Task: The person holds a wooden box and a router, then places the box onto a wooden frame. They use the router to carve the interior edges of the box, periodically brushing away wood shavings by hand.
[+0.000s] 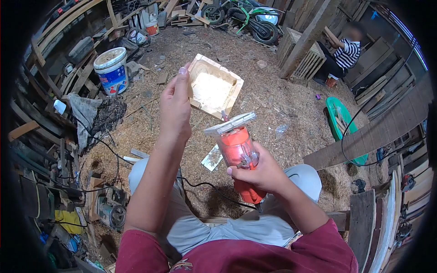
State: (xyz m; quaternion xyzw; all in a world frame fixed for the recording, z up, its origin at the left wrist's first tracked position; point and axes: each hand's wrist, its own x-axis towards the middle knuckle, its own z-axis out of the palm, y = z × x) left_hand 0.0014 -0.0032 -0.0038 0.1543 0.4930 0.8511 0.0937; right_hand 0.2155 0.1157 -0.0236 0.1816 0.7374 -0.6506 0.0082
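My left hand [176, 102] grips the left wall of a square, shallow wooden box [213, 108], thumb at its upper edge. The box is tilted so its pale, hollowed inside faces me. In my right hand [257, 170] is an orange trim router [237, 148], my fingers wrapped round its body. Its white base plate [232, 123] points up toward the box. The router bit [225, 115] sticks out beyond the plate, right at the box's lower edge in this view. A black cord [214, 186] runs from the router's lower end.
Wood shavings cover the ground, with a board scrap [212, 158] lying below the box. A paint bucket [110, 70] stands at left, a green basin [339, 120] at right. A person in a striped shirt [347, 53] sits beside a wooden crate [298, 54]. Farther back is a green motorbike [250, 18].
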